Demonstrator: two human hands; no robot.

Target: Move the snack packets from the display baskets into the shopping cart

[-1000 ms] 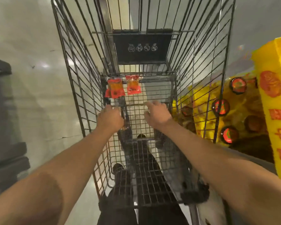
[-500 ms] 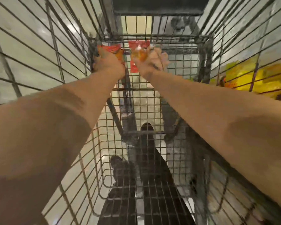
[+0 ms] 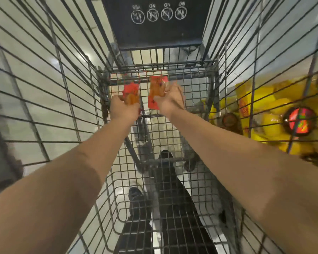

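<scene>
Both my arms reach deep into the wire shopping cart (image 3: 75, 99), toward its far end. My left hand (image 3: 124, 109) grips a red-and-orange snack packet (image 3: 130, 92) just above the cart floor. My right hand (image 3: 171, 99) pinches a second red-and-orange snack packet (image 3: 156, 92) beside it, thumb on its lower edge. The two packets are side by side, a small gap between them. Fingers hide the lower part of the left packet.
A black warning panel (image 3: 158, 21) hangs on the cart's far wall. Through the right cart wall shows a yellow display (image 3: 268, 110) of snack bags with round red labels. My dark trousers and shoes (image 3: 165, 208) are visible through the mesh floor. Pale tiled floor lies left.
My hands went from hovering short of the two packets lying at the cart's far end to gripping one each. The camera leaned further into the cart.
</scene>
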